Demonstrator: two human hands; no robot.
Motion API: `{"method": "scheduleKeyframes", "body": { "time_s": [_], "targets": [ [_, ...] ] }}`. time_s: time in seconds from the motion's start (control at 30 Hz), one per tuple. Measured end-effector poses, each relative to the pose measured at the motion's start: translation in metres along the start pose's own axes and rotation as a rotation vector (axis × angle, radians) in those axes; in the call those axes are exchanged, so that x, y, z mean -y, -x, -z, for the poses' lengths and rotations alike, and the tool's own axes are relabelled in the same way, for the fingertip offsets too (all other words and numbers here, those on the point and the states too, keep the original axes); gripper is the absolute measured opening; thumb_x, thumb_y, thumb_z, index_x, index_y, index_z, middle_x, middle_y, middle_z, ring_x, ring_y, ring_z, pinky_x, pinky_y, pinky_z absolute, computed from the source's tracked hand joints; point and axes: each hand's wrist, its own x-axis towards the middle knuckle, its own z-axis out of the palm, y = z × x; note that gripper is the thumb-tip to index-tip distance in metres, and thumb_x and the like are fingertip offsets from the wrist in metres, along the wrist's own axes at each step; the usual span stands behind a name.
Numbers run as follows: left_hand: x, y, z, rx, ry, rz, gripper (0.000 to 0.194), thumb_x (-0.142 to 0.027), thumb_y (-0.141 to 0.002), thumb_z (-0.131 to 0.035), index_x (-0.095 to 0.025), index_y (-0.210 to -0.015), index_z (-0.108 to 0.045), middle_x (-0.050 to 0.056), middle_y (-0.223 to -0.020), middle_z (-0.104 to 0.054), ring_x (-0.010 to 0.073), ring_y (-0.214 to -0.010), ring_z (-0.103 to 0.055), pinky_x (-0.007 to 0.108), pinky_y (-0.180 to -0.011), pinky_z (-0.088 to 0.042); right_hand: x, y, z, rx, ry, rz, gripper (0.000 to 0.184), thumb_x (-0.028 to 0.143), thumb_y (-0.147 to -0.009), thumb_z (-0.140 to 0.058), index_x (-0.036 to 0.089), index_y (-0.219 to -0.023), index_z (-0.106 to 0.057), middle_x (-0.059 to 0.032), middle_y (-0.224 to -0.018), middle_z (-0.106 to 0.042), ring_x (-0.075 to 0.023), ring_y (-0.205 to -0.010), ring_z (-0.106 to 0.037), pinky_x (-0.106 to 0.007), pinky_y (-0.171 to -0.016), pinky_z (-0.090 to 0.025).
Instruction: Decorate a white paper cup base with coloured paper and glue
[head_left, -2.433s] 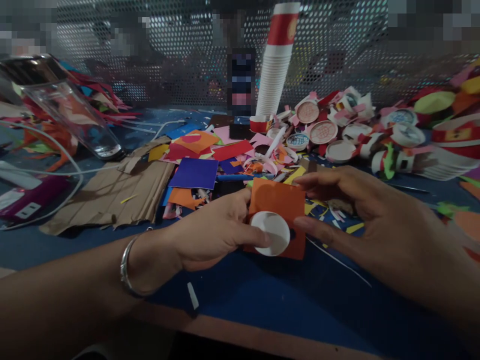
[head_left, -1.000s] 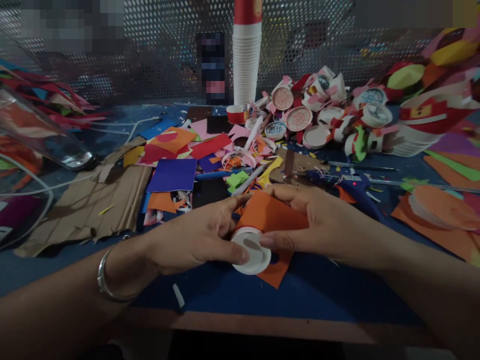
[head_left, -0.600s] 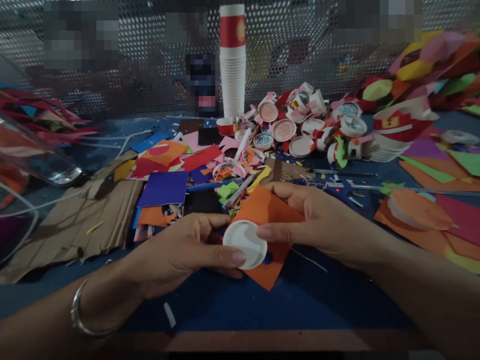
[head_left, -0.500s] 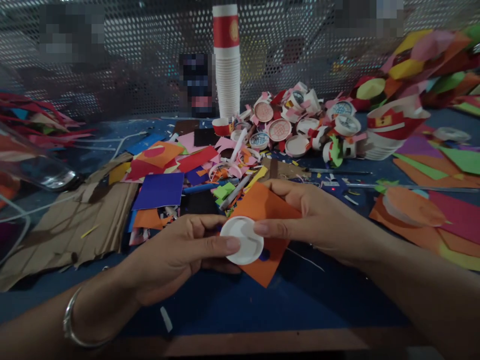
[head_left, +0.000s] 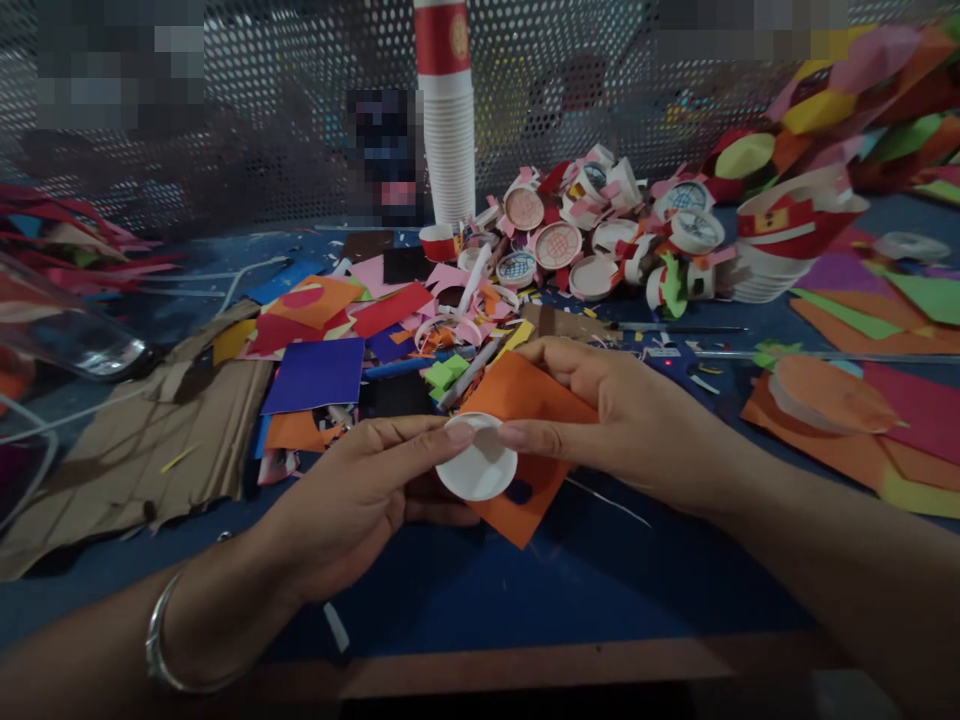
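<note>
A white, rimmed cup base (head_left: 477, 474) lies against a square of orange paper (head_left: 541, 400) in front of me. My left hand (head_left: 352, 500) is closed on the cup base, its thumb along the upper rim and its fingers behind. With my right hand (head_left: 630, 425) I grip the orange paper, fingers behind it and the thumb pressing the cup base's upper right rim. A small dark blue spot (head_left: 519, 491) shows on the paper beside the base. The paper's back side is hidden.
Behind my hands lie paper scraps (head_left: 465, 320), a blue square (head_left: 315, 376) and many cut cup bases (head_left: 559, 243). A tall stack of paper cups (head_left: 450, 140) stands at the back. Corrugated cardboard (head_left: 142, 450) is at left, a glue gun (head_left: 669, 362) and coloured sheets (head_left: 817, 440) at right.
My left thumb has slid from the middle of the cup base up to its upper rim. The base now sits slightly higher in view and my right thumb stays at its edge.
</note>
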Motion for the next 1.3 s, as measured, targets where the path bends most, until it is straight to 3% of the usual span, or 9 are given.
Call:
{"method": "scheduleKeyframes", "body": {
  "time_s": [0.13,0.43,0.67,0.87,1.1,1.3],
  "targets": [
    [-0.001,0.000,-0.001,-0.026,-0.001,-0.010,0.028,-0.043,-0.088,-0.075,-0.016,-0.092,-0.083,0.010,-0.087,-0.080,0.0216,-0.079,-0.074,0.030,-0.065,-0.066,0.002,0.000,0.001,-0.010,0.074,-0.001,0.035,0.043,-0.082,-0.082,0.023,-0.106,-0.066,-0.0021,-0.105,-0.073,-0.0253,-0.094,-0.069,-0.035,-0.078,-0.054],
    [-0.003,-0.002,-0.001,-0.084,-0.035,0.003,0.027,-0.042,-0.086,-0.077,-0.016,-0.091,-0.082,0.010,-0.086,-0.079,0.0219,-0.077,-0.074,0.029,-0.062,-0.066,0.001,0.002,0.001,-0.023,0.146,0.057,0.033,0.045,-0.087,-0.077,0.023,-0.108,-0.065,-0.0031,-0.102,-0.073,-0.0250,-0.091,-0.069,-0.036,-0.076,-0.054],
    [-0.007,-0.003,0.004,-0.066,-0.024,-0.056,0.022,-0.039,-0.087,-0.076,-0.017,-0.088,-0.081,0.009,-0.088,-0.080,0.0216,-0.078,-0.074,0.029,-0.064,-0.065,-0.003,0.008,-0.007,-0.250,0.390,0.280,0.056,0.044,-0.084,-0.080,0.023,-0.130,-0.058,-0.0095,-0.132,-0.063,-0.0300,-0.117,-0.062,-0.045,-0.100,-0.051],
    [-0.012,-0.005,0.003,-0.121,-0.014,-0.087,0.017,-0.021,-0.081,-0.080,-0.020,-0.098,-0.079,0.004,-0.090,-0.077,0.0171,-0.075,-0.072,0.026,-0.062,-0.065,-0.001,0.015,-0.013,-0.270,0.626,0.398,0.072,0.043,-0.084,-0.080,0.021,-0.143,-0.048,-0.0142,-0.143,-0.055,-0.0338,-0.133,-0.050,-0.051,-0.110,-0.044],
    [-0.014,-0.004,0.002,-0.118,-0.024,-0.096,0.020,-0.018,-0.081,-0.078,-0.017,-0.100,-0.077,0.005,-0.091,-0.076,0.0175,-0.075,-0.071,0.028,-0.063,-0.065,-0.003,0.015,-0.018,-0.248,0.781,0.457,0.057,0.044,-0.085,-0.077,0.018,-0.133,-0.059,-0.0165,-0.140,-0.056,-0.0378,-0.131,-0.048,-0.059,-0.111,-0.037],
    [-0.014,-0.005,0.003,-0.114,-0.027,-0.084,0.020,-0.018,-0.079,-0.078,-0.017,-0.099,-0.076,0.004,-0.091,-0.075,0.0166,-0.073,-0.070,0.026,-0.061,-0.064,-0.003,0.014,-0.020,-0.166,0.747,0.470,0.048,0.037,-0.088,-0.074,0.016,-0.129,-0.062,-0.0154,-0.130,-0.062,-0.0349,-0.122,-0.050,-0.054,-0.105,-0.042]
  ]
}}
